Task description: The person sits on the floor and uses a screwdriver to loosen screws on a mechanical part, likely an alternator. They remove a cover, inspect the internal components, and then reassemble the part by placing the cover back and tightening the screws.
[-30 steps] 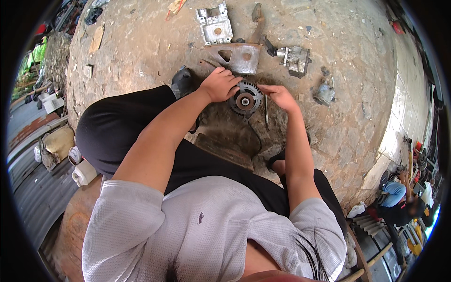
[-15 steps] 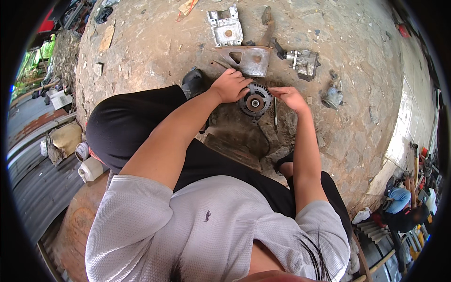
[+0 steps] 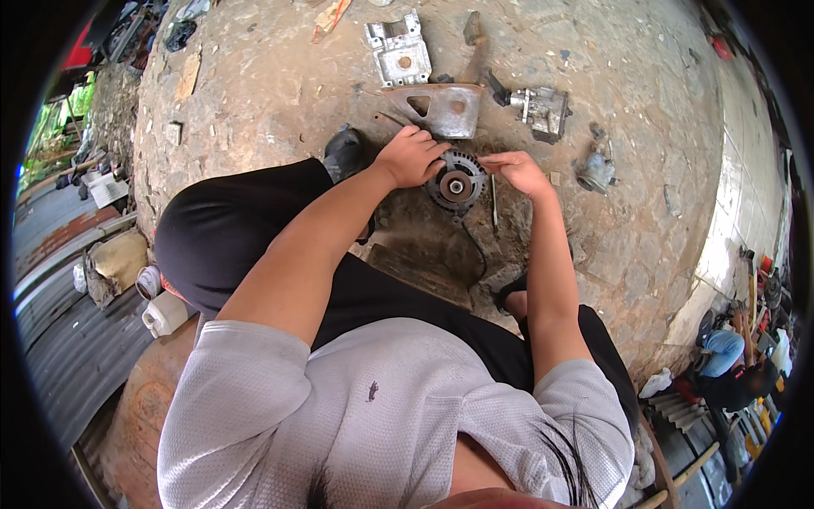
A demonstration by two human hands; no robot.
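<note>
A round grey alternator (image 3: 456, 187) with a slotted housing sits on the ground between my legs, its pulley facing up. My left hand (image 3: 409, 158) rests on its left rim, fingers curled over the edge. On the opposite side, my right hand (image 3: 517, 173) has its fingers stretched out flat, tips at the upper right rim. A thin metal rod (image 3: 494, 204) lies just right of the alternator. Below it, a dark cable (image 3: 483, 251) curves along the ground. Directly beyond stands a rusty metal bracket (image 3: 445, 109) with a triangular hole.
A silver cast housing (image 3: 398, 58) lies beyond the bracket, near a rusty pedal arm (image 3: 477, 47). To the right are a metal mechanical unit (image 3: 543, 112) and a small grey metal part (image 3: 596, 171). Another person (image 3: 729, 365) is at the far right among tools.
The view has shifted slightly, so the ground parts appear a little further left. Both hands stay at the alternator with nearly the same pose.
</note>
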